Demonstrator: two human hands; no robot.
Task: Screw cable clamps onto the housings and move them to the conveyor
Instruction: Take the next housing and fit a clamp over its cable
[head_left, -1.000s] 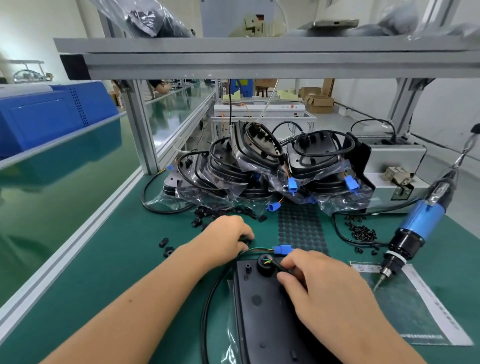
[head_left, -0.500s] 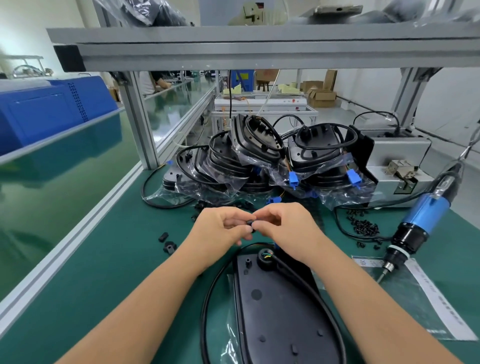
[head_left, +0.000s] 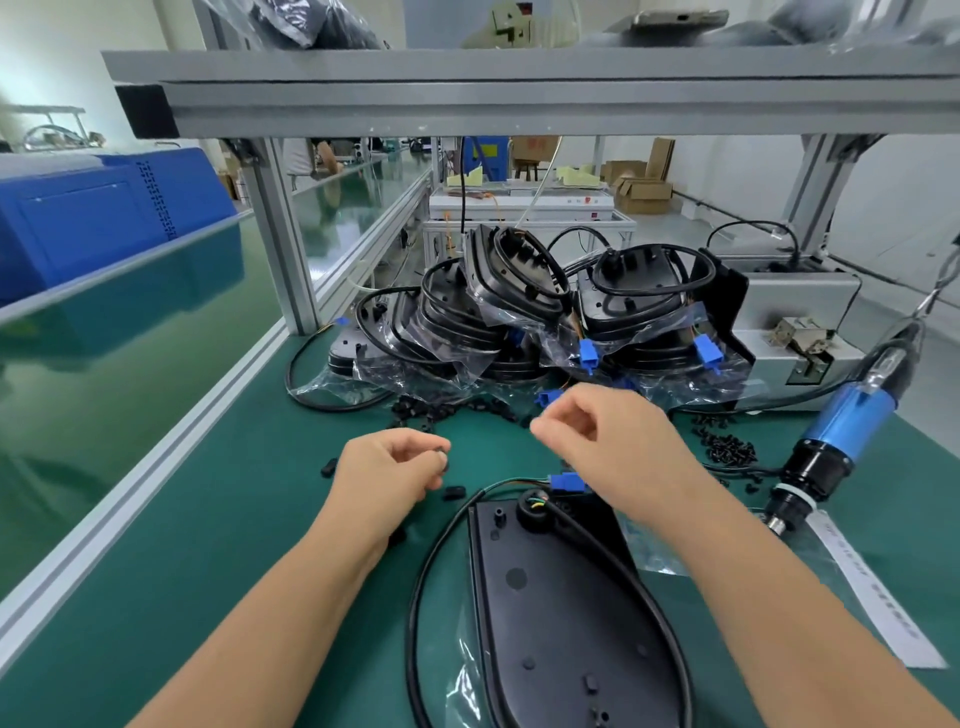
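The housing (head_left: 561, 613) lay flat on the green bench mat (head_left: 218, 561) straight in front of the person, back face up, its black cable (head_left: 415, 597) looping round the left edge to a blue connector (head_left: 565, 480) at the far end. It looked like a stiff, light plastic shell, probably easy to slide or lift by its long edges, while the trailing cable seemed likely to snag if it was left loose. The left hand (head_left: 387, 478) hovered just beyond the housing's far left corner, thumb and forefinger pinching a small black part, apparently a cable clamp (head_left: 441, 458); such a piece would be tiny, hard and easy to drop. The right hand (head_left: 613, 441) hung above the connector with its fingers loosely curled, and whether anything was held between thumb and forefinger could not be told. 1 more clamp (head_left: 454, 492) lay on the mat near the left hand, with a scatter of others (head_left: 447, 410) further back. A heap of bagged housings (head_left: 519, 322) stood behind, loose screws (head_left: 724, 449) and a blue electric screwdriver (head_left: 831, 441) to the right, and the conveyor (head_left: 130, 312) ran along the left.
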